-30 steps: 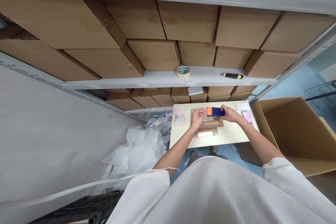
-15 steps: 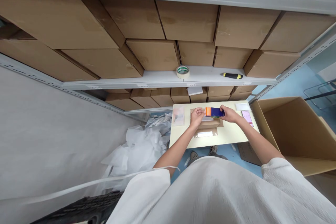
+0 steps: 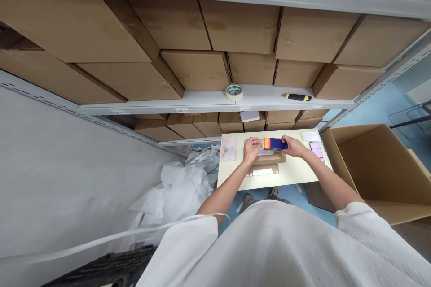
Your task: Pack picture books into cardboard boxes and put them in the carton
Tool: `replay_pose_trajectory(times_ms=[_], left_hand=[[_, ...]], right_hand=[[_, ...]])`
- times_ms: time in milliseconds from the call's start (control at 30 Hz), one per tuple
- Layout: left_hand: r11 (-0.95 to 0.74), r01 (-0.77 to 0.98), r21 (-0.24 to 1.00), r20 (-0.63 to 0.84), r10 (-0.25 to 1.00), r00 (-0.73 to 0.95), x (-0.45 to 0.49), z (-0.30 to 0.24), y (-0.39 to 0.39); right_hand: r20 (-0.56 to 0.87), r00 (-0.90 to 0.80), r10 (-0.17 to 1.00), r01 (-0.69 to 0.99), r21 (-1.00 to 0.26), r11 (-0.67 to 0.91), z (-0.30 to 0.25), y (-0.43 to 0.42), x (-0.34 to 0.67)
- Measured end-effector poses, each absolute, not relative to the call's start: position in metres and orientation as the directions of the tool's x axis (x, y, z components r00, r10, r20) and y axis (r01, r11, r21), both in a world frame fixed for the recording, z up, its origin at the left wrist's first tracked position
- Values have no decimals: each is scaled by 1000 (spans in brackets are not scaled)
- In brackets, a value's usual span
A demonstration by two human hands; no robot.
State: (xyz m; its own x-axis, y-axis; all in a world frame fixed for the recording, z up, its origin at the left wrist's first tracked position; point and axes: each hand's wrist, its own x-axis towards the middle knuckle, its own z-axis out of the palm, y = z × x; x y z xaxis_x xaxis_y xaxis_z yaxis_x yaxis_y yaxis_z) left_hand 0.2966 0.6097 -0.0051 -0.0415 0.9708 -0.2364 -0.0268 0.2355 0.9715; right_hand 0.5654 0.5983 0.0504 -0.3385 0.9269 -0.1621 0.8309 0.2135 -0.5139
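while the right hand (image 3: 292,145) clasps a blue-and-orange item (image 3: 277,144), the left hand (image 3: 252,149) half-curled by its orange end, pinch unclear

A plain grey wall (image 3: 84,179) fills the left side; a pale grey metal shelving unit (image 3: 208,108) spans the view, its right upright (image 3: 387,77) slotted; a cream worktop (image 3: 292,170) stands before the lower shelf; the floor (image 3: 370,110) is blue, with a dark bar (image 3: 411,122) at far right; the light is soft and even.

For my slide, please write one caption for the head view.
The right hand holds a blue package above a table, left hand at its orange end.
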Motion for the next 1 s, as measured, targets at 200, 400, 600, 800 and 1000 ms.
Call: replay_pose_trajectory(times_ms=[200, 400, 600, 800, 1000], left_hand=[[203, 30, 979, -202, 979, -35, 297, 0, 609], [172, 77, 982, -170, 985, -36, 297, -2, 609], [184, -4, 983, -184, 982, -52, 294, -15, 613], [219, -13, 976, -219, 972, -87, 290, -23, 612], [229, 57, 972, -220, 967, -132, 284, -30, 608]], right_hand=[[-151, -347, 926, 838, -494, 233, 50, 599, 563], [-162, -346, 924, 853, -465, 238, 52, 599, 561], [-181, -353, 918, 876, -408, 257, 58, 598, 556], [-206, -355, 912, 884, -390, 256, 63, 599, 552], [-187, -393, 901, 868, -400, 295, 63, 604, 544]])
